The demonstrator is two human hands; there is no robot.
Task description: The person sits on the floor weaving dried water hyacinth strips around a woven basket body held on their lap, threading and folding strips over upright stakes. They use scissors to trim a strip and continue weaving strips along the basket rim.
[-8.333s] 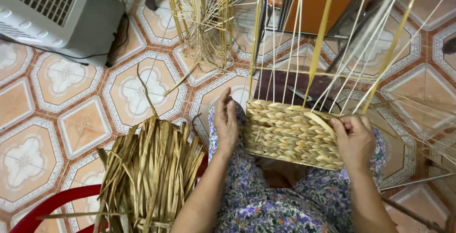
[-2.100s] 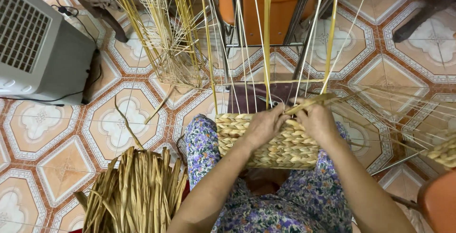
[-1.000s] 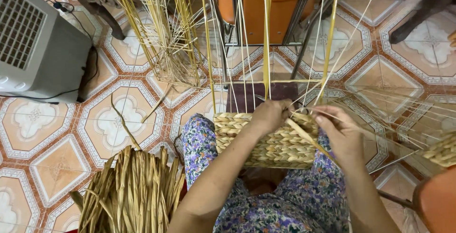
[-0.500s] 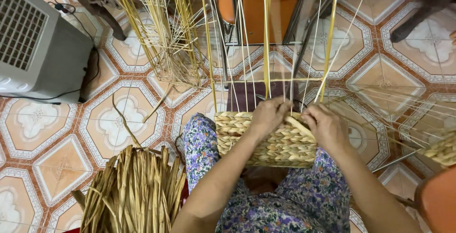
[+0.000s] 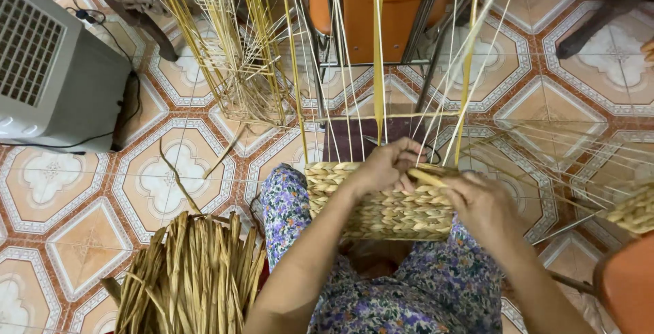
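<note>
A half-woven straw basket (image 5: 381, 211) rests on my lap, its thin upright stakes (image 5: 340, 68) rising toward the camera. My left hand (image 5: 385, 167) grips the basket's top rim near the middle. My right hand (image 5: 480, 201) sits just to its right and pinches a flat straw strand (image 5: 426, 177) that lies across the rim between both hands. Two wider yellow strips (image 5: 378, 61) stand up among the stakes.
A bundle of dried straw (image 5: 191, 276) lies at my lower left. A grey fan heater (image 5: 54, 68) stands at the left with its cable (image 5: 41, 146). A yellow wire frame (image 5: 225, 41), an orange chair (image 5: 371, 0) and another woven piece (image 5: 633, 208) surround me on the tiled floor (image 5: 75, 198).
Both hands have come together at the rim's middle. The right hand, which had pulled a strand out to the right, has brought it back against the left hand.
</note>
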